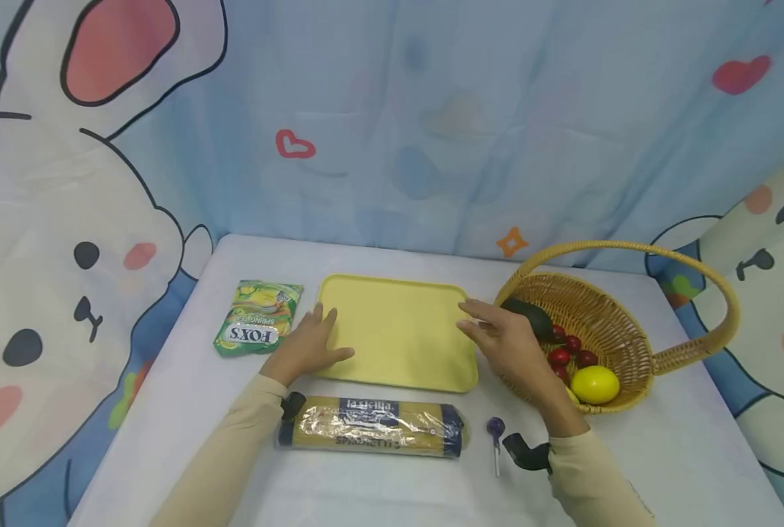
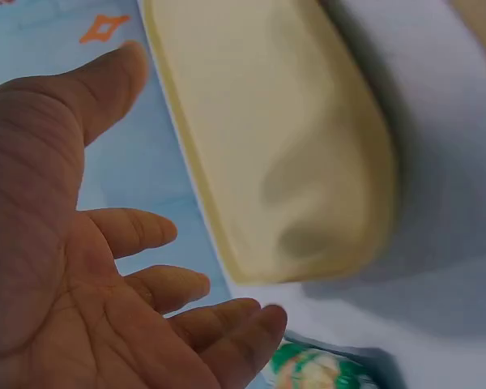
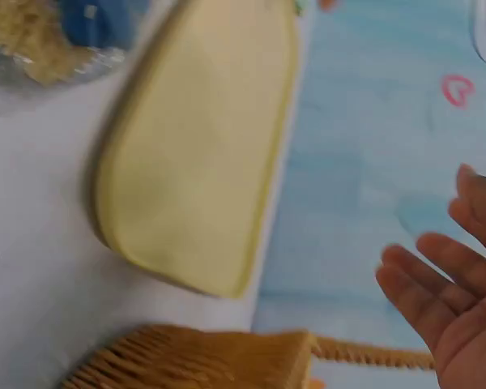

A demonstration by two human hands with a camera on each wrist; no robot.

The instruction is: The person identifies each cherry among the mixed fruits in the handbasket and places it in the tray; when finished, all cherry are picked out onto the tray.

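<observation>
Left hand: I am grasping nothing here; my fingers are hanging loose and apart over the tray's left end, though from this angle I can't fairly say whether any are touching it.
Right hand: my fingers are extending, released, by the tray's right edge, on the basket's side.
Tray: yellow and shallow, it is lying on the white desk between my hands.
FOX'S bag: green, it is lying left of the tray, its lettering facing me upside down.
Spaghetti pack: it is lying crosswise on my side of the tray.
Lollipop: purple, it is lying just right of the pack.
Basket: wicker, it is standing at the right, carrying a lemon, red cherries and something dark.
Curtain: blue, it is hanging behind everything.
</observation>
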